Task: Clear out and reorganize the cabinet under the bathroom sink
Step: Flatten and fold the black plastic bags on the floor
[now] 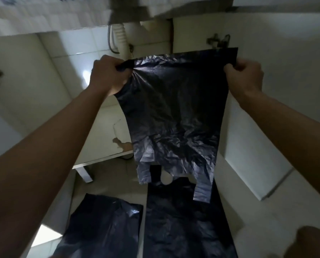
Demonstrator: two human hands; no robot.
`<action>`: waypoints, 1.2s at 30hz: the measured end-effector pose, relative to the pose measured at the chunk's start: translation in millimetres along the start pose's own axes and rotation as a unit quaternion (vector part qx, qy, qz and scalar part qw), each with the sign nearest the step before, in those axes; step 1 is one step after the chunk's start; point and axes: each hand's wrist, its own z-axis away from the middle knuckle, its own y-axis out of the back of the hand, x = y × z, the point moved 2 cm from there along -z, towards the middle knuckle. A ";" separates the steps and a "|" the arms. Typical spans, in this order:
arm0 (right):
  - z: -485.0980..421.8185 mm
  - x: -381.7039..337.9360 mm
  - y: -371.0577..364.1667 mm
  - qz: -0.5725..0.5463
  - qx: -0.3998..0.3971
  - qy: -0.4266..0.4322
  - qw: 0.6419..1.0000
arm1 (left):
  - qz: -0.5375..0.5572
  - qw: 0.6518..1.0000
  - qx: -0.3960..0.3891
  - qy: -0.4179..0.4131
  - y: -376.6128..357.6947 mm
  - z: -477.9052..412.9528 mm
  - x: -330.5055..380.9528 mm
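Left forearm (43, 155) and right forearm (295, 123) bare, left hand (107, 75) and right hand (246, 77) bare, dim rounded shape low right, perhaps a knee (312, 243).

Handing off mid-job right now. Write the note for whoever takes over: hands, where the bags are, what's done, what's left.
Left hand grips a bunched corner of the held bag; right hand pinches the opposite corner.
The held bag hangs spread out, handles down, in front of the open cabinet.
Two more black bags lie flat on the floor below: left floor bag and right floor bag.
Done: three bags appear to be out of the cabinet.
Left: probably lay or fold this one, then stow all three.
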 end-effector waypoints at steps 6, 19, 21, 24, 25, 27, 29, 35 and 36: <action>6.8 16.8 23.2 -0.153 -0.048 -0.045 0.986 | 0.072 0.996 -0.048 -0.023 10.9 26.9 16.6; 109.1 118.1 35.3 0.142 -0.534 -0.281 0.785 | -0.034 0.727 -0.675 0.121 -75.2 134.2 -8.0; 127.5 139.7 35.1 0.213 -0.570 -0.305 0.733 | -0.077 0.699 -0.700 0.126 -100.7 157.7 -14.0; 157.2 165.0 37.4 0.263 -0.610 -0.342 0.664 | -0.107 0.635 -0.756 0.116 -134.1 194.6 -18.7; 167.4 172.6 39.1 0.273 -0.617 -0.354 0.647 | -0.111 0.619 -0.768 0.119 -142.8 205.9 -19.8; 190.0 193.0 41.2 0.283 -0.626 -0.369 0.626 | -0.119 0.599 -0.781 0.131 -162.6 232.6 -26.7; 212.9 215.4 40.2 0.246 -0.624 -0.386 0.634 | -0.127 0.577 -0.794 0.142 -176.5 257.1 -31.1; 276.7 275.0 46.2 0.258 -0.608 -0.423 0.621 | -0.138 0.544 -0.814 0.147 -204.4 312.7 -35.0; 284.8 280.4 46.3 0.259 -0.599 -0.429 0.625 | -0.138 0.544 -0.814 0.152 -206.5 320.1 -36.8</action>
